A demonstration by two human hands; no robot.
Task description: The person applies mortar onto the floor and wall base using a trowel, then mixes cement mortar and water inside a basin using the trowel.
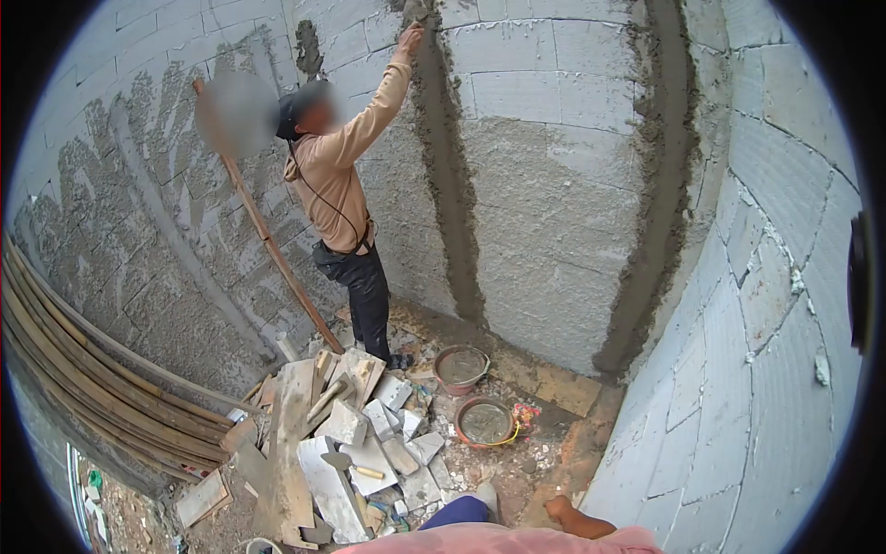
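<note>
My right hand (558, 508) hangs low beside my pink shirt, near the right-hand block wall. Its fingers look curled in, and nothing shows in them. My left hand is out of view. In front of me two buckets of wet grey mortar stand on the rubble: a nearer bucket (485, 422) with a yellow handle and a farther bucket (461, 367). A trowel (338, 460) with a wooden handle lies on the broken white blocks (369, 462), left of my knee.
A co-worker (337, 185) stands at the back wall, one arm raised with a tool (414, 11) against a vertical mortar strip (452, 203). A long wooden plank (263, 231) leans behind them. Bamboo poles (101, 369) line the left side. A block wall (701, 415) rises close on the right.
</note>
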